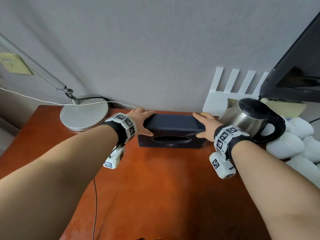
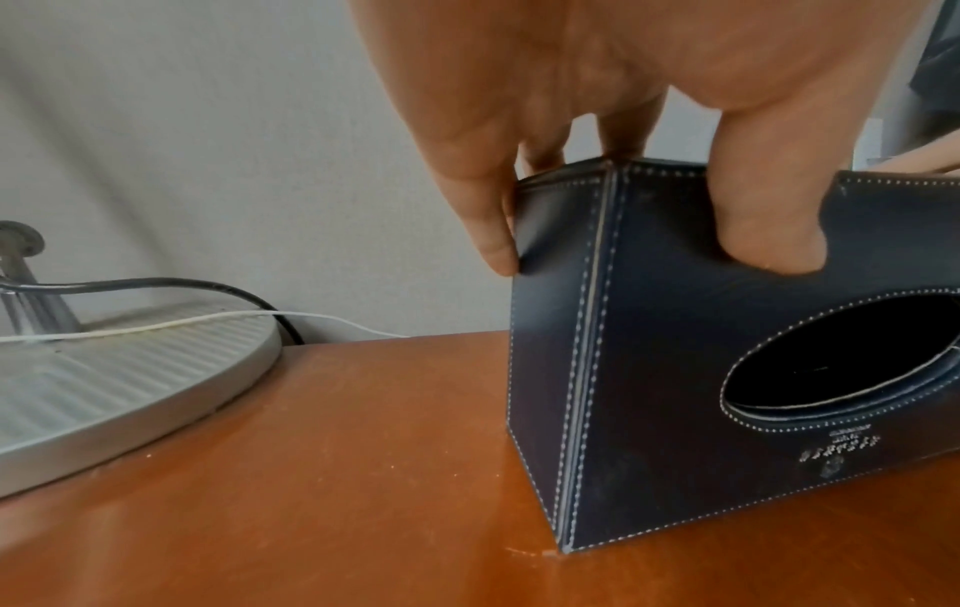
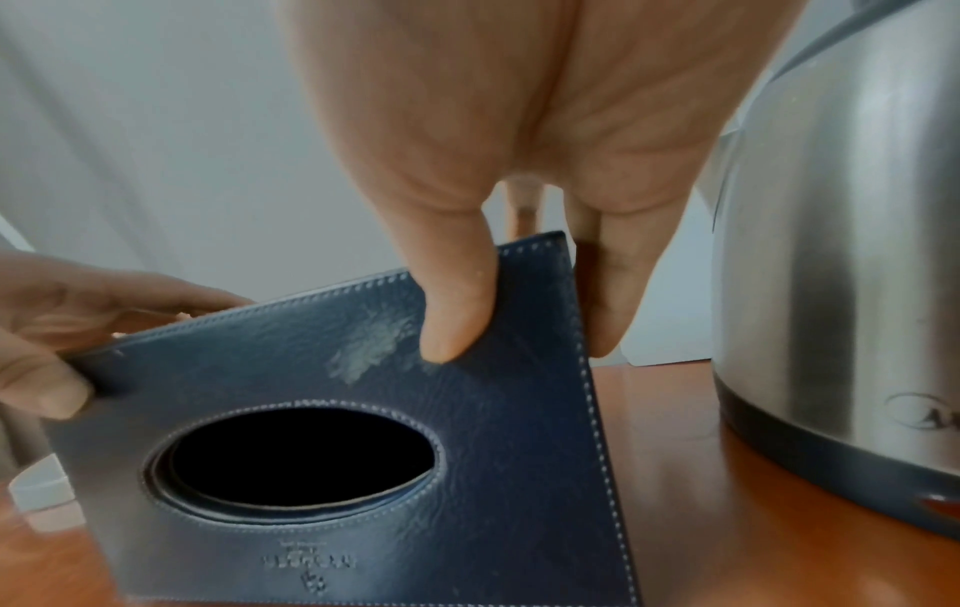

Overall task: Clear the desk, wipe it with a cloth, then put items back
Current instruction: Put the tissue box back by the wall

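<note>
A dark blue leather tissue box (image 1: 173, 125) stands on its side on the reddish wooden desk (image 1: 155, 179), close to the wall, with its oval opening toward me. My left hand (image 1: 141, 121) grips its left end, thumb on the front face and fingers behind. My right hand (image 1: 206, 125) grips the right end the same way. The left wrist view shows the left hand (image 2: 623, 139) pinching the box (image 2: 675, 369), whose lower corner touches the desk. In the right wrist view the right hand (image 3: 524, 205) holds the box (image 3: 467, 451), which looks empty.
A steel kettle (image 1: 247, 118) with a black handle stands just right of the box. The round lamp base (image 1: 84, 113) sits at the left, with cords across it. A white router (image 1: 225, 94), a dark screen (image 1: 294, 66) and white bundles (image 1: 290, 144) crowd the right.
</note>
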Action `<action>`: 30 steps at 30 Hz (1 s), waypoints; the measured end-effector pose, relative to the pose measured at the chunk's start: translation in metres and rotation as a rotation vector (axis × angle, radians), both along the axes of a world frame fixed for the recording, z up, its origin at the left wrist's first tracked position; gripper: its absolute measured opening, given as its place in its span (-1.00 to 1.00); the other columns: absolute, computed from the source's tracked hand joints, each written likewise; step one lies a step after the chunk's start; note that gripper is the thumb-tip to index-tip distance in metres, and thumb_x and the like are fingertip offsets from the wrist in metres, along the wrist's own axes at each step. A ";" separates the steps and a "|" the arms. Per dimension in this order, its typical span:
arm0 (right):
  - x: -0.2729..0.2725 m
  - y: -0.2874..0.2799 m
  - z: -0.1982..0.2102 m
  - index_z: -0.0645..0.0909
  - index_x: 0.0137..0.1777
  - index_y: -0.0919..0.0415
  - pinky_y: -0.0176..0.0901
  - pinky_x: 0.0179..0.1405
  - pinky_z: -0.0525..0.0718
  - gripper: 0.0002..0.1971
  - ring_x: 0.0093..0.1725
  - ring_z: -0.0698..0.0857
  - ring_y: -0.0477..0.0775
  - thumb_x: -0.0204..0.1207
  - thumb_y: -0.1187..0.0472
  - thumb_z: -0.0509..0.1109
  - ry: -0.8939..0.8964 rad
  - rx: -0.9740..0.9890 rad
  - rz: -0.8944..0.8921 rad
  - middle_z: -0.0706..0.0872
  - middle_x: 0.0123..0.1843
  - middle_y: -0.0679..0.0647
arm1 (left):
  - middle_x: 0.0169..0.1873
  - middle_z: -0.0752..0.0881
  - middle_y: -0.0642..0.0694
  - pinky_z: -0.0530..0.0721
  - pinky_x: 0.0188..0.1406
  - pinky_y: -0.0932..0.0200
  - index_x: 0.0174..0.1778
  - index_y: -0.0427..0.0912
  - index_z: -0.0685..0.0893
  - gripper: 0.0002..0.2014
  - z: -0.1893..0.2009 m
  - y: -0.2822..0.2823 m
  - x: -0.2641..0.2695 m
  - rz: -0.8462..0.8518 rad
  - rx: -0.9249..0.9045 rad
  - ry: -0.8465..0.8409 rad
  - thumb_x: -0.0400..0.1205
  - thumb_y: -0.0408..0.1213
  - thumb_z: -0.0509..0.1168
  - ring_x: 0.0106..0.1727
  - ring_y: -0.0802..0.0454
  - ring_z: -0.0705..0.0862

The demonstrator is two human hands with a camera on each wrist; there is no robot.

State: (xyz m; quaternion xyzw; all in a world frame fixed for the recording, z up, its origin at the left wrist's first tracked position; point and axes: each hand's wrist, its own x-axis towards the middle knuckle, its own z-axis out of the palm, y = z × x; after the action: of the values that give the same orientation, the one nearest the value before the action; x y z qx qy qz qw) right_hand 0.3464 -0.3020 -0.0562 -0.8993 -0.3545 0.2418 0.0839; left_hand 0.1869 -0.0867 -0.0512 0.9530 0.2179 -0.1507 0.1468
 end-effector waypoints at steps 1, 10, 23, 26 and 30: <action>-0.001 0.000 -0.001 0.04 0.65 -0.06 -0.23 0.51 0.25 -0.20 0.61 0.23 0.06 0.53 0.26 0.41 -0.007 0.034 -0.033 -0.05 0.68 0.04 | 0.48 0.28 -0.08 0.42 0.46 -0.05 0.63 0.15 0.10 -0.13 -0.001 0.001 0.000 0.022 -0.022 -0.022 0.46 0.09 0.43 0.49 -0.12 0.36; -0.005 0.007 -0.022 0.10 0.62 0.01 -0.03 0.44 0.37 -0.35 0.46 0.44 0.22 0.60 0.28 0.29 0.026 0.371 -0.388 0.24 0.59 0.21 | 0.58 0.11 -0.17 0.34 0.46 0.14 0.56 -0.06 0.28 -0.34 -0.022 0.000 0.006 0.297 -0.232 -0.365 0.56 -0.21 0.40 0.50 -0.15 0.38; 0.021 0.033 -0.045 0.24 0.53 0.25 -0.07 0.30 0.46 -0.51 0.40 0.53 0.24 0.65 0.14 0.23 0.119 0.288 -0.518 0.54 0.44 0.18 | 0.53 0.30 -0.30 0.46 0.39 -0.03 0.65 0.13 -0.13 -0.09 -0.042 0.010 0.033 0.415 -0.247 -0.235 0.57 -0.15 0.38 0.41 -0.24 0.50; 0.028 0.037 -0.048 0.29 0.49 0.25 -0.03 0.25 0.49 -0.55 0.36 0.56 0.27 0.66 0.10 0.20 0.082 0.217 -0.495 0.58 0.40 0.20 | 0.52 0.32 -0.27 0.43 0.40 0.03 0.65 0.13 -0.10 -0.15 -0.045 0.016 0.037 0.395 -0.233 -0.192 0.59 -0.09 0.35 0.44 -0.20 0.48; 0.037 0.040 -0.054 0.37 0.44 0.26 -0.01 0.22 0.51 -0.57 0.32 0.58 0.29 0.67 0.05 0.16 0.060 0.109 -0.427 0.60 0.37 0.20 | 0.52 0.38 -0.23 0.38 0.43 0.08 0.66 0.08 -0.02 -0.23 -0.050 0.022 0.036 0.346 -0.200 -0.127 0.62 -0.01 0.29 0.49 -0.17 0.42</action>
State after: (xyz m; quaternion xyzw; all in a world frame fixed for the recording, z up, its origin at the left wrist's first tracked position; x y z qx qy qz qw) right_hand 0.3832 -0.2625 -0.1102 -0.9406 -0.1658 0.2255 0.1923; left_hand 0.2233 -0.0644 -0.1011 0.8898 0.3525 -0.0835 0.2777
